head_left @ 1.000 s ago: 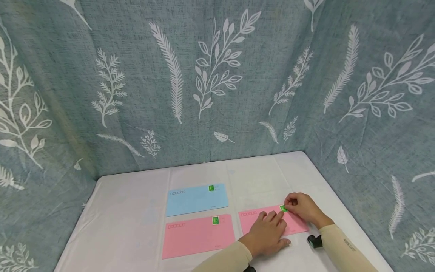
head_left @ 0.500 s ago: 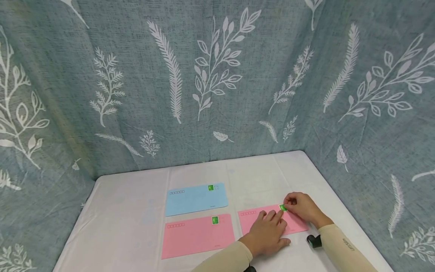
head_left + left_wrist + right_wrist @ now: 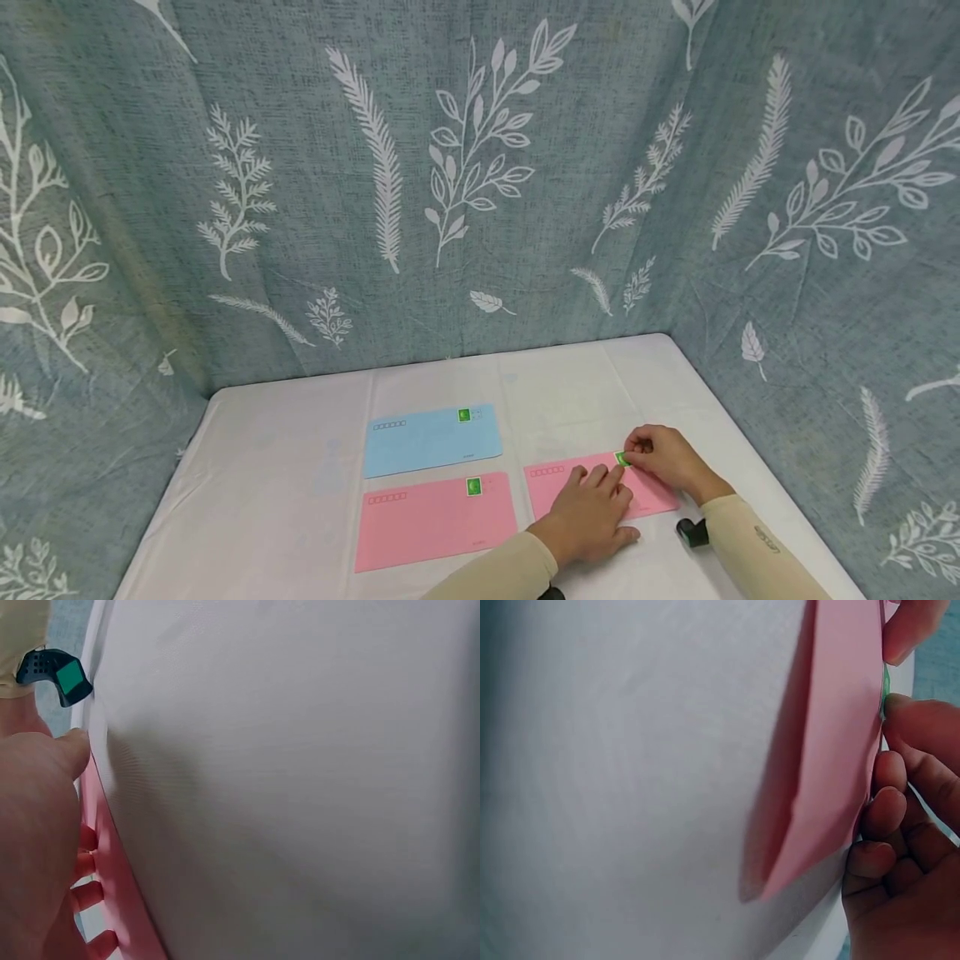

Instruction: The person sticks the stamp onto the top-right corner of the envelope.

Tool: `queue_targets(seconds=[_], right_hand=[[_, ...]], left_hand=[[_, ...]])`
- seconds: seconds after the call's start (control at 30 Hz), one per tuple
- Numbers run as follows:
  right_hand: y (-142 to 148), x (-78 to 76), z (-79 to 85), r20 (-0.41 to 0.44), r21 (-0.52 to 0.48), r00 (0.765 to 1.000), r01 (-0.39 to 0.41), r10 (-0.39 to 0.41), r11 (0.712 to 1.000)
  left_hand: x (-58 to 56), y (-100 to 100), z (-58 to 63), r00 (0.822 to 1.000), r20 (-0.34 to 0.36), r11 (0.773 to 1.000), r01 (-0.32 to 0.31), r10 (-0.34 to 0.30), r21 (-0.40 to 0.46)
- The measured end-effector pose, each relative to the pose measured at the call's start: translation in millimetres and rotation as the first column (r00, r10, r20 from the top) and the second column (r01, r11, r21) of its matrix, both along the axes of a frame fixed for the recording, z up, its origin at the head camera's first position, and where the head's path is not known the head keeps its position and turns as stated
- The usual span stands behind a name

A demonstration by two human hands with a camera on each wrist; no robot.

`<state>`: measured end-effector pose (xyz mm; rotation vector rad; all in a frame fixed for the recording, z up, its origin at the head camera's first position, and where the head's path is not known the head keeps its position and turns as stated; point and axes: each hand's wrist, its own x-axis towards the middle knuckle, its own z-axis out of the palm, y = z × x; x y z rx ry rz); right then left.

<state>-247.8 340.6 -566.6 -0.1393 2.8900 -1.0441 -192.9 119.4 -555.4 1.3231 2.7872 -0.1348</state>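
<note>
A pink envelope [image 3: 547, 482] lies at the right of the table, partly covered by both hands. My left hand [image 3: 588, 517] rests on its lower middle with fingers spread, the thumb off its near edge; the left wrist view shows these fingertips [image 3: 88, 895] on the paper. At the envelope's upper right corner sits a green stamp [image 3: 621, 458] with a pale border. My right hand [image 3: 670, 460] pinches the stamp's right edge between thumb and forefinger, other fingers curled. In the right wrist view the stamp [image 3: 886, 686] shows only as a thin green sliver.
On the left lie a blue envelope [image 3: 427, 450] and, nearer, another pink envelope [image 3: 435, 529], each with a green stamp at its upper right. A white cloth covers the table [image 3: 285, 475]. Leaf-patterned curtains [image 3: 300, 167] enclose the back and sides. Dark wrist devices [image 3: 692, 532] sit under the forearms.
</note>
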Motion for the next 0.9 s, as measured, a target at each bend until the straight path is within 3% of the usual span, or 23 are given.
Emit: queue_targets(seconds=[0.3,0.57,0.73,0.9], right_hand=[[1.8,-3.8,-2.6,-0.006,-0.003,1.0,0.0,0.0,1.0],[1.5,-3.3,3.0,-0.028,-0.046,0.999,0.023,-0.024,0.999],[-4.4,4.4,12.2,-0.168,-0.025,0.986,0.002,-0.007,1.0],[-14.9,15.2,26.9,-0.325,0.053,0.944,-0.032,0.047,0.998]], left_hand=[[0.3,-4.1,-6.7,0.997,-0.082,1.0,0.012,-0.013,-0.009],[-0.6,-9.3,-4.6,1.0,0.015,1.0,-0.013,0.013,0.019],[2.7,-21.8,1.9,0.999,0.027,0.992,-0.032,0.029,0.119],[1.7,-50.4,17.1,0.995,0.023,0.968,-0.099,0.097,0.229]])
